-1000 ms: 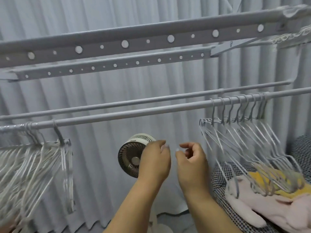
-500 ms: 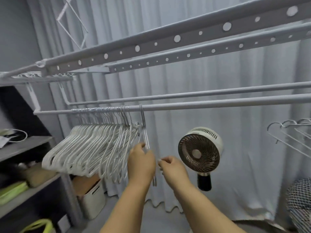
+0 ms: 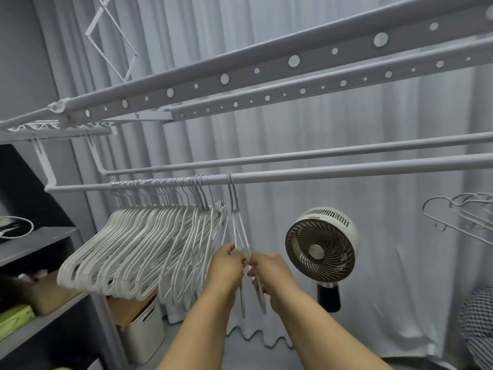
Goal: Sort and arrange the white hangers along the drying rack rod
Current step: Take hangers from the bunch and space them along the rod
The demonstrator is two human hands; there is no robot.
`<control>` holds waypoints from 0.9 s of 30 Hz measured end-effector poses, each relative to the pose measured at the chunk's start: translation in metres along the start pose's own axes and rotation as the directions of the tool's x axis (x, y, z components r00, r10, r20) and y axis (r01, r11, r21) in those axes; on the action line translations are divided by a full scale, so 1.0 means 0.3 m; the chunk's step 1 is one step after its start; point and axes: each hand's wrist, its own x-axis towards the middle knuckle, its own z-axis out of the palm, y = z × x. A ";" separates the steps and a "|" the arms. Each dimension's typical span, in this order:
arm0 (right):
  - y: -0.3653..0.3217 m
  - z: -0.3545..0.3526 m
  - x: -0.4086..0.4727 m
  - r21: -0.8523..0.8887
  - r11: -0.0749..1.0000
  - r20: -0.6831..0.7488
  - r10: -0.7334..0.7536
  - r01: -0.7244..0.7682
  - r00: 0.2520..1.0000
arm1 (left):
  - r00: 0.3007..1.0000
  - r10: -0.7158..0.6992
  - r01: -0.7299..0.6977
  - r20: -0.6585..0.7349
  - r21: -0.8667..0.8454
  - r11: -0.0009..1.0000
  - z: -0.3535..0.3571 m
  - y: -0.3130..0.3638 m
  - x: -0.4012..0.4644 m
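A dense bunch of white hangers (image 3: 138, 249) hangs at the left end of the grey drying rack rod (image 3: 333, 173). Just right of the bunch, two hangers (image 3: 236, 225) hang a little apart from it, hooked on the rod. My left hand (image 3: 226, 265) grips their left side and my right hand (image 3: 269, 273) grips their right side, both hands close together below the rod. Another group of hangers (image 3: 461, 214) shows at the right edge.
A round fan (image 3: 320, 252) stands right of my hands before the grey curtain (image 3: 386, 263). Shelves (image 3: 37, 239) with boxes fill the left side, a white bin (image 3: 144, 327) below them. Perforated rack bars (image 3: 266, 68) run overhead. A checked cushion (image 3: 480, 324) sits at lower right.
My view swung left from the right hanger group to the left bunch. Both hands rose slightly and closed on the two hangers beside the bunch.
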 end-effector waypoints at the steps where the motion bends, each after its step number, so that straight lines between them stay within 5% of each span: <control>1: -0.008 -0.011 -0.002 0.044 0.999 -0.014 0.013 -0.012 1.000 | 1.000 0.019 -0.019 -0.009 0.008 1.000 0.005 0.003 0.002; 27: 0.004 -0.534 -0.218 0.061 0.975 -0.305 -0.186 0.214 0.934 | 0.933 0.246 -0.226 0.263 -0.105 0.968 0.454 0.135 -0.288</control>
